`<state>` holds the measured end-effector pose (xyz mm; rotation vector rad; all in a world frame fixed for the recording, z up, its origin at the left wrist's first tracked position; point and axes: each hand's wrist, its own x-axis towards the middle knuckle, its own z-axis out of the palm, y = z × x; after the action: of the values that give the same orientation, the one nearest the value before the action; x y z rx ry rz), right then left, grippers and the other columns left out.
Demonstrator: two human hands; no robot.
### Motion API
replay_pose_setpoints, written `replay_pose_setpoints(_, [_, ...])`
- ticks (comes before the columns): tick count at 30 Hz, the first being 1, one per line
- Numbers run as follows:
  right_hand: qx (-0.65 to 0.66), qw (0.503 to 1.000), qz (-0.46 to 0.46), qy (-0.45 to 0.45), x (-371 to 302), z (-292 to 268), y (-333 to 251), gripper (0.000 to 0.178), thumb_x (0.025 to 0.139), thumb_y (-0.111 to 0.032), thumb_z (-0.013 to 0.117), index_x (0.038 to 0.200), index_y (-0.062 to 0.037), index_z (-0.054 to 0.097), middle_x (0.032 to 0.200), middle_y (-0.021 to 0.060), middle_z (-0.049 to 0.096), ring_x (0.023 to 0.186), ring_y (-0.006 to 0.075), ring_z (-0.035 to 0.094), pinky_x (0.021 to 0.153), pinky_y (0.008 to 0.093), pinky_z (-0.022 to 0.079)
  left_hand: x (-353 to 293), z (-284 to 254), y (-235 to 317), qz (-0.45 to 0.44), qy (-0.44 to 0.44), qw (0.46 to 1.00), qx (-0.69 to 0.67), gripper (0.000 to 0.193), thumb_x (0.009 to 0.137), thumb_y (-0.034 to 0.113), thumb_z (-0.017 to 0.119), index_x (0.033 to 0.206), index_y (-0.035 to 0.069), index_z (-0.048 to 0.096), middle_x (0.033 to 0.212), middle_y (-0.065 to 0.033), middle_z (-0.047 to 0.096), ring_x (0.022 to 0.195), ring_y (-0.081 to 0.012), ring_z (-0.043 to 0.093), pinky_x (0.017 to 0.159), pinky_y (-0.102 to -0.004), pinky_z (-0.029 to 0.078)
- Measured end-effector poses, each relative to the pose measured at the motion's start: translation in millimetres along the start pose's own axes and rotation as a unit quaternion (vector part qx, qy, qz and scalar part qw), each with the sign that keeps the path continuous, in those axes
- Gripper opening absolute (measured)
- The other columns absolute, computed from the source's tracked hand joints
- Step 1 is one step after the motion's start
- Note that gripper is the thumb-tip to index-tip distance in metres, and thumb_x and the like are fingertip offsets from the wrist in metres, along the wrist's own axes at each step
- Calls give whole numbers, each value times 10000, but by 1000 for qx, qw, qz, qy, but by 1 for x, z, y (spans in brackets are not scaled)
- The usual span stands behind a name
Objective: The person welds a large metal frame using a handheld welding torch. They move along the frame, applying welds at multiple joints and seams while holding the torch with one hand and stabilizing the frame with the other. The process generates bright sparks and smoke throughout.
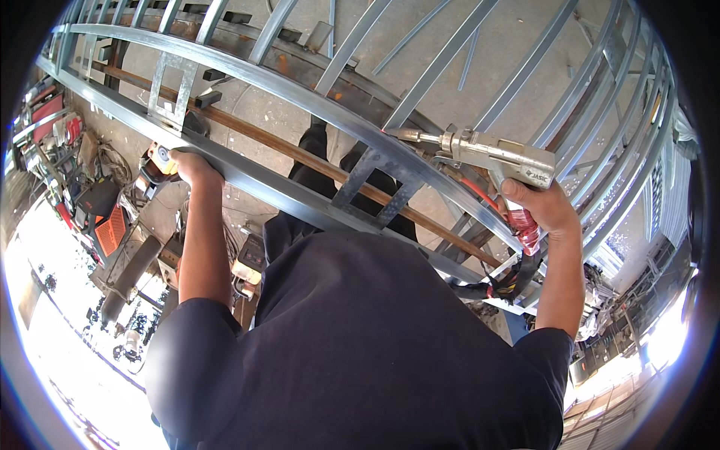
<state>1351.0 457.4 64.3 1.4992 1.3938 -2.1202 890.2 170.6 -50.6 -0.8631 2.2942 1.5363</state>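
In my right hand [544, 206] is a metal welding gun [502, 154] with red wrapping around its handle. Its slim nozzle points left, and the tip meets the curved metal rail [300, 94] where a crossbar [442, 64] joins it. My left hand [196, 169] is closed on the near metal rail [262, 187], with its fingers partly hidden by the rail. Perforated metal plates [379, 187] bridge the two rails. A bundle of dark cables [514, 277] hangs from the gun's handle.
More crossbars [525, 67] fan out beyond the curved rail. A rusty beam [277, 146] runs beneath the frame. A yellow power tool [161, 159] is near my left hand. Left of me are an orange perforated panel [111, 231] and assorted equipment. Loose metal strips [411, 36] lie on the concrete floor.
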Motion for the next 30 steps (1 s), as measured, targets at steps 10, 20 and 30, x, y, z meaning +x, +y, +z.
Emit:
replay_pose_setpoints(10, [6,999,-23,-25,3,1,2,601,861,-339,858,1298,3,628,968,70,704,786,166,667,677,320,576,13,-4,-5,-4,-3,1000,-17,732,1065,583,297,1439,-8,511,1347,-151,616,1180,-306,624,1033,-392,503])
replay_pose_setpoints(20, [-5,999,-27,-20,3,1,1,678,840,-381,869,1335,1,606,1042,93,700,812,164,672,674,317,583,35,-12,-14,-2,-14,1000,-17,714,1079,565,298,1439,-18,497,1361,-156,603,1183,-303,622,1049,-386,492])
replay_pose_setpoints(30, [-7,1000,-2,-30,1,-3,1,694,832,-402,870,1337,-6,605,1041,90,700,814,158,671,678,311,580,31,-9,-12,-6,-12,1000,-16,704,1082,567,290,1430,-6,503,1344,-154,608,1183,-296,615,1052,-391,488])
